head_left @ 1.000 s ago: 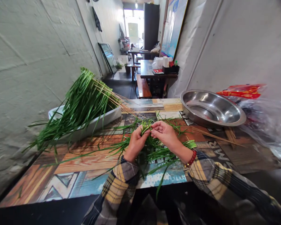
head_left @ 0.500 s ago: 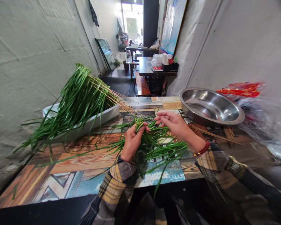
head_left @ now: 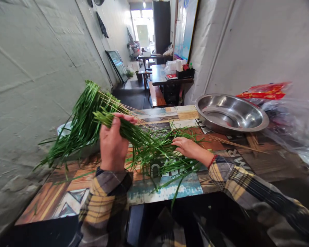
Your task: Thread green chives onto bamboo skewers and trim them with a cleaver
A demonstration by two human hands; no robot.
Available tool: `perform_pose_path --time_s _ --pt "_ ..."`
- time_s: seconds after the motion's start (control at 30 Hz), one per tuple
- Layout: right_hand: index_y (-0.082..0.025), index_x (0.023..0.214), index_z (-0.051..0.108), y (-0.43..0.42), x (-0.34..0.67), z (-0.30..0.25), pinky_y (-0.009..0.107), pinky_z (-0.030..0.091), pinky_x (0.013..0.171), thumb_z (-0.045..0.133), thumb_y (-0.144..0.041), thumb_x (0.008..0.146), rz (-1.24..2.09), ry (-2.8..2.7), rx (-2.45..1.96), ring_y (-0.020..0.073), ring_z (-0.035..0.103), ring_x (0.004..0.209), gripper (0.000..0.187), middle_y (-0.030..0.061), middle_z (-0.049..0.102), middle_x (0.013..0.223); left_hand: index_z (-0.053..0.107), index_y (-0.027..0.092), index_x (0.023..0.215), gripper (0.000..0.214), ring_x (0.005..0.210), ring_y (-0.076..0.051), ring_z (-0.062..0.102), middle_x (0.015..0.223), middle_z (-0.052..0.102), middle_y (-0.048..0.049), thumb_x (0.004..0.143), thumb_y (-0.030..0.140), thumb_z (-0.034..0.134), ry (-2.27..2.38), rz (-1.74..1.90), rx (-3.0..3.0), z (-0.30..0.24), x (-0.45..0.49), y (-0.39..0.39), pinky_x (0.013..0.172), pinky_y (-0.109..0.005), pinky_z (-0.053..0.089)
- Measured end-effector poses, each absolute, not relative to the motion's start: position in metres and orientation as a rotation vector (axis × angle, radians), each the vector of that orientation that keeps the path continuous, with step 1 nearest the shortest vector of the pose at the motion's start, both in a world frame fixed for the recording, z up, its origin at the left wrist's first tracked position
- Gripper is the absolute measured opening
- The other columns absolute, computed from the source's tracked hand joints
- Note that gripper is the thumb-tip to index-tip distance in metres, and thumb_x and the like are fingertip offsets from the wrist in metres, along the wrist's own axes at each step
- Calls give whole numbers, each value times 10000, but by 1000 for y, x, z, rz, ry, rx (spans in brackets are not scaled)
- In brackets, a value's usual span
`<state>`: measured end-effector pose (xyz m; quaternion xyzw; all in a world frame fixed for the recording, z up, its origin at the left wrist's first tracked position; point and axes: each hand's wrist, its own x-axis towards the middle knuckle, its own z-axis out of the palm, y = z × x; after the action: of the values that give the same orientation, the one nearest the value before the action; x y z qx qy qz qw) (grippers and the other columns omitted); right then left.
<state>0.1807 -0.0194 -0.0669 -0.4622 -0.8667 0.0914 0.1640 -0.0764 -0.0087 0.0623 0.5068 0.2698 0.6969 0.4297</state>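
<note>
My left hand (head_left: 114,145) is closed round a bunch of garlic chives (head_left: 134,132), the pale cut ends sticking out to the left and the green leaves trailing right. My right hand (head_left: 189,148) rests low over loose chives (head_left: 180,161) on the table, fingers stretched out and partly spread, touching or just above the leaves. Left of my left hand, a thick row of skewered chives (head_left: 83,116) lies in a white tray (head_left: 64,128), its bamboo skewers (head_left: 126,109) pointing right.
A steel basin (head_left: 231,113) stands at the right of the patterned table (head_left: 141,192). Bare bamboo skewers (head_left: 237,144) lie in front of it. Clear plastic bags and a red packet (head_left: 265,91) are beside it. Walls rise on both sides; another table (head_left: 161,73) stands further back.
My left hand has moved left and slightly up with the chives, which now stretch out sideways. My right hand has lowered toward the loose chives on the table.
</note>
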Motion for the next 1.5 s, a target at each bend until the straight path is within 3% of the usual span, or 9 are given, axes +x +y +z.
perform_pose_path --time_s 0.17,0.27,0.4,0.53,0.7,0.87,1.13,1.4,1.5 --pt "-149 1156 634 -22 176 -66 338 446 974 529 -94 835 220 -2485 -1411 201 542 1151 342 131 583 1233 584 263 860 100 612 -101 562 682 551 45 879 356 553 800 2044 1615 134 -86 -11 645 -293 478" --pt "-156 1144 642 -22 175 -62 316 450 951 542 -115 839 238 -2504 -1416 196 565 1117 323 121 595 1220 608 262 892 147 567 -99 496 642 503 40 894 382 523 925 2030 1849 140 -83 -10 611 -276 429" --pt "-166 1062 683 -16 177 -52 283 453 887 488 -145 888 238 -2469 -1414 176 604 1004 262 99 659 1088 630 181 910 158 591 -105 485 646 516 32 879 289 520 1175 1787 2215 99 -82 -1 624 -248 410" --pt "-190 1023 701 -2 171 -45 275 427 870 465 -203 922 143 -2367 -1510 175 590 978 257 88 679 995 636 193 900 135 773 -165 570 813 630 -20 820 178 527 1344 1519 2362 45 -84 6 753 -269 432" --pt "-186 929 723 18 150 -50 281 422 799 504 -183 883 118 -2383 -1631 190 592 899 223 98 675 913 613 203 1029 294 947 -219 588 1000 662 -72 769 113 509 1377 1232 2392 -1 -73 11 863 -318 436" --pt "-156 813 709 23 145 -55 304 407 779 566 -144 820 104 -2380 -1608 212 576 899 144 110 662 869 609 185 898 196 818 -189 580 870 651 -54 804 117 452 1344 1162 2319 -30 -58 15 764 -296 442" --pt "-163 828 639 21 154 -17 239 407 726 540 -193 857 237 -2172 -1384 135 565 788 108 32 641 838 613 179 849 173 781 -171 565 816 623 -38 875 238 453 1276 1337 2106 -42 -54 12 740 -280 425" --pt "-160 862 612 -3 116 22 344 371 799 496 -186 874 -140 -2317 -1193 224 516 906 120 86 618 929 640 179 910 223 869 -187 596 888 653 -56 833 124 438 1077 1279 2202 -39 -55 8 806 -294 437" --pt "-168 877 609 -6 113 22 364 387 822 507 -186 877 -80 -2302 -1142 236 523 942 104 88 625 964 644 181 898 221 834 -175 596 845 654 -38 820 115 449 1037 1236 2236 -35 -57 6 780 -283 444"
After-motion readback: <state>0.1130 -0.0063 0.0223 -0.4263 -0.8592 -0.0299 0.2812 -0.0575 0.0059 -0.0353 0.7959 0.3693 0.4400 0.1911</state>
